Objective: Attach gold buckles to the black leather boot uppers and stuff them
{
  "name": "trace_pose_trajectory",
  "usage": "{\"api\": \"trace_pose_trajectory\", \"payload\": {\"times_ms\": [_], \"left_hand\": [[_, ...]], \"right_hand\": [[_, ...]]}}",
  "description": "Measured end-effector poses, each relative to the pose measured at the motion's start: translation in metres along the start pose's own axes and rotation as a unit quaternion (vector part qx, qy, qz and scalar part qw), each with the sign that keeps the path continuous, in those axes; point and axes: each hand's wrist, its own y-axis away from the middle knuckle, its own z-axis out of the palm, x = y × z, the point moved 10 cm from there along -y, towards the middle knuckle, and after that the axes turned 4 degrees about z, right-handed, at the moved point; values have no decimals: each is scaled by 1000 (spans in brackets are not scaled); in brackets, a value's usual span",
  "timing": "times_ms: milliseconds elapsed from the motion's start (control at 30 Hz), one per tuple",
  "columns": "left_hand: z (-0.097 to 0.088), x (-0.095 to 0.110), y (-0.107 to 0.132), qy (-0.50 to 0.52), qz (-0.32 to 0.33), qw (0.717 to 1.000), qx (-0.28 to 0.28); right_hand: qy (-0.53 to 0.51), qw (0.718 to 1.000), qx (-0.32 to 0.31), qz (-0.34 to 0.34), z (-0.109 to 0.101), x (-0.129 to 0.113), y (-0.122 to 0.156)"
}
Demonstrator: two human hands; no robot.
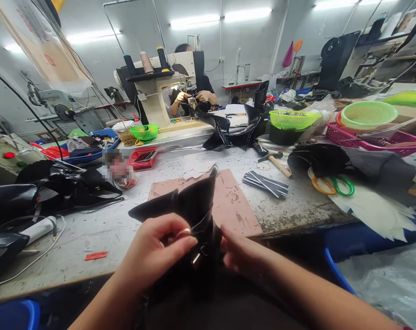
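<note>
A black leather piece (194, 197), shaped like a boot upper, stands up between my hands at the table's front edge, its top flaring to the left. My left hand (163, 245) pinches it from the left, thumb and forefinger together at a seam; something gold-coloured glints at the fingertips. Just below, a small shiny metal fitting (196, 258) shows on the dark leather. From the right, my right hand (240, 252) grips the leather's side, its fingers curled and partly hidden. The lower part of the piece is lost in shadow.
Behind the leather lies a pinkish board (238, 201). To the right are striped strips (265, 184), a hammer (278, 164) and scissors (343, 185). Black leather pieces (80, 185) crowd the left. Across the table a person works at a sewing machine (163, 98). A blue bin (336, 270) stands lower right.
</note>
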Motion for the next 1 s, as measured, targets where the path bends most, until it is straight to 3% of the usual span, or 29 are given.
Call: {"api": "trace_pose_trajectory", "payload": {"times_ms": [67,133,200,267,333,400,433,500,567,600,633,667,733,767,800,833,900,1000], "left_hand": [[-7,27,7,-54,114,992,-4],[-9,29,12,-104,169,980,-32],[-16,2,5,-148,139,979,-31],[-22,-33,-5,-169,111,979,-13],[-18,-69,-13,-185,89,979,-11],[-8,-105,-16,-184,46,982,-18],[-8,-120,-14,-185,21,983,8],[-30,-139,-2,-186,-31,969,160],[-58,-137,24,-180,-41,918,350],[-63,-131,31,-172,-25,904,391],[-60,-124,28,-162,-1,913,375],[-47,-118,17,-150,22,940,304],[2,-112,-7,-109,47,990,77],[27,-111,-12,-84,50,995,-22],[47,-112,-15,-60,51,993,-87],[61,-114,-18,-37,51,991,-117],[73,-128,-28,15,32,993,-113],[67,-153,-40,79,-23,993,-85]], "right_hand": [[-125,992,11,-22,4,-18,1],[-162,981,44,-94,-8,-57,8],[-98,978,65,-169,-24,-98,17],[21,977,89,-193,-37,-115,17],[138,970,128,-152,-48,-102,3],[204,963,154,-86,-54,-71,-17],[214,963,147,-75,-51,-57,-26],[230,963,123,-73,-42,-38,-36],[275,951,124,-74,-35,-31,-36],[305,940,132,-74,-33,-32,-34],[336,928,140,-78,-31,-36,-31],[362,916,147,-90,-28,-42,-28],[374,903,168,-127,-24,-56,-22],[360,902,187,-147,-25,-62,-20],[341,902,208,-163,-28,-67,-19],[321,903,225,-175,-31,-69,-20],[281,912,232,-191,-38,-66,-27],[226,924,221,-214,-49,-58,-45]]}}
